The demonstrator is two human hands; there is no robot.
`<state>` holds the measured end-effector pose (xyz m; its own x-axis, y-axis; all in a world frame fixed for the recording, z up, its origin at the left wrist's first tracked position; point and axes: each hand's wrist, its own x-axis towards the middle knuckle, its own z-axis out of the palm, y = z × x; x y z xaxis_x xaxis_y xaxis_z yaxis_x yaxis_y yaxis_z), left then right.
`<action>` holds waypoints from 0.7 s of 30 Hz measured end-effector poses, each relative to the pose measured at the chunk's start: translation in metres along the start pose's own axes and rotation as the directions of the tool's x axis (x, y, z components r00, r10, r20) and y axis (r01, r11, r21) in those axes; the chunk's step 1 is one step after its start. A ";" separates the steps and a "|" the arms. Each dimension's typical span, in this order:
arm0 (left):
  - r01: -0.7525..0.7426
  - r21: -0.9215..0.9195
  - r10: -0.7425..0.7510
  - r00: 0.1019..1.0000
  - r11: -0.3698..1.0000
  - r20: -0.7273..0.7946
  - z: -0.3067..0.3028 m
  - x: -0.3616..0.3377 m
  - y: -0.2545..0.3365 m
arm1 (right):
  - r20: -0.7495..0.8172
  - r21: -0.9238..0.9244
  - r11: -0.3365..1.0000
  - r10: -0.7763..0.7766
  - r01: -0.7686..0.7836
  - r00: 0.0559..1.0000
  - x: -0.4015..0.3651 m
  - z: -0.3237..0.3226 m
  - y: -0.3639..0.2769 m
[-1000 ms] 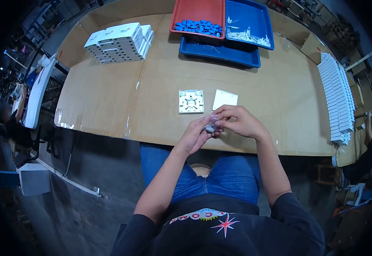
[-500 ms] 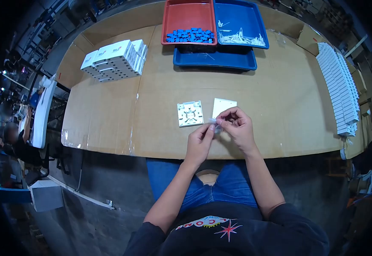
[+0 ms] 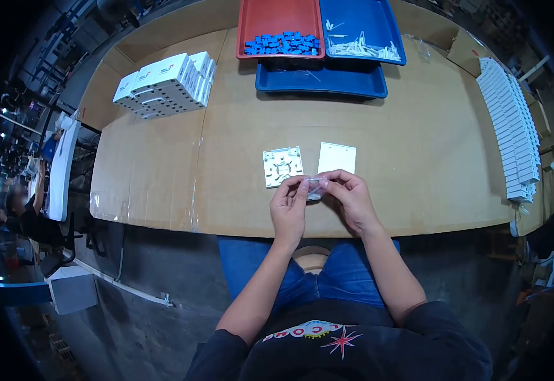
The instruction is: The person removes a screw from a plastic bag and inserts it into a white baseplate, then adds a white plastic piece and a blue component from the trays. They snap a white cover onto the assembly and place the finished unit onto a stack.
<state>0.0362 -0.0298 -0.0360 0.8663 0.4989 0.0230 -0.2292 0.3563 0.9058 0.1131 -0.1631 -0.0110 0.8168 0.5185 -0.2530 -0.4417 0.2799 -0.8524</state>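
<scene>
Between my hands is a small clear plastic bag (image 3: 315, 188), its contents too small to make out. My left hand (image 3: 289, 206) pinches the bag's left side with thumb and fingers. On the other side, my right hand (image 3: 351, 200) grips it the same way. Just beyond my left fingers lies a square white plastic box base (image 3: 283, 167) with its moulded inside facing up. A flat white cover plate (image 3: 337, 158) lies beyond my right fingers, partly hidden by them.
At the back stand a red tray (image 3: 279, 16) of blue pieces (image 3: 283, 44), a blue tray (image 3: 359, 16) of white sticks (image 3: 366, 48), and a lower blue tray (image 3: 321, 82). White boxes (image 3: 166, 86) are stacked left, white panels (image 3: 512, 130) right. A person (image 3: 28, 213) sits far left.
My hands have levelled out, and the bag is now stretched between both. My right hand has come down slightly, uncovering more of the white cover plate. The view has shifted a little.
</scene>
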 end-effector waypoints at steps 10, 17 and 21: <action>0.029 0.019 -0.028 0.998 0.999 -0.049 -0.001 0.000 -0.004 | 0.000 -0.006 0.996 -0.087 0.087 0.996 0.007 -0.005 0.013; 0.035 -0.017 -0.036 0.998 0.999 -0.059 0.000 0.000 -0.002 | 0.026 -0.049 0.978 -0.203 0.204 0.979 0.007 -0.004 0.020; 0.031 -0.029 -0.033 0.997 0.999 -0.072 -0.003 -0.001 -0.004 | 0.040 -0.039 0.967 -0.248 0.250 0.968 0.004 0.003 0.019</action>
<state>0.0348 -0.0291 -0.0409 0.8393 0.5423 -0.0375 -0.2151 0.3948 0.8932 0.1069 -0.1531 -0.0268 0.8853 0.4647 -0.0146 -0.2084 0.3685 -0.9060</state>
